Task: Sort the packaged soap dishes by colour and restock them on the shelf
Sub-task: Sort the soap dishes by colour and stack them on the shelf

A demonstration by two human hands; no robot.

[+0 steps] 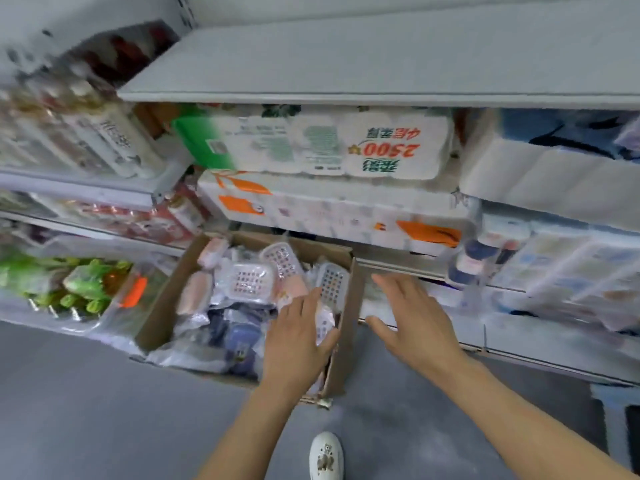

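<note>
- The task looks barely begun: the brown cardboard box (242, 299) on the grey floor is full of plastic-wrapped soap dishes, with white, pink and dark blue ones jumbled together, so sorting by colour remains to be done.
- No soap dish can be made out on the low white metal shelf (519, 344) to the right of the box; that stretch is blurred, so whether any have been restocked is hard to tell.
- The left hand (299, 332) reaches into the near right corner of the box, fingers fairly straight, lying on a white packaged soap dish (325, 325); the thumb seems to rest against its edge, though a firm grip is not plain.
- Another white perforated soap dish (332, 284) stands just beyond those fingertips, against the box's right wall.
- The pink soap dishes (195, 292) sit well apart, along the left side.
- The right hand (414, 322) hovers outside the box, spread wide and holding nothing, above the low shelf's edge.
- Packs of toilet rolls (332, 147) fill the shelf above.
</note>
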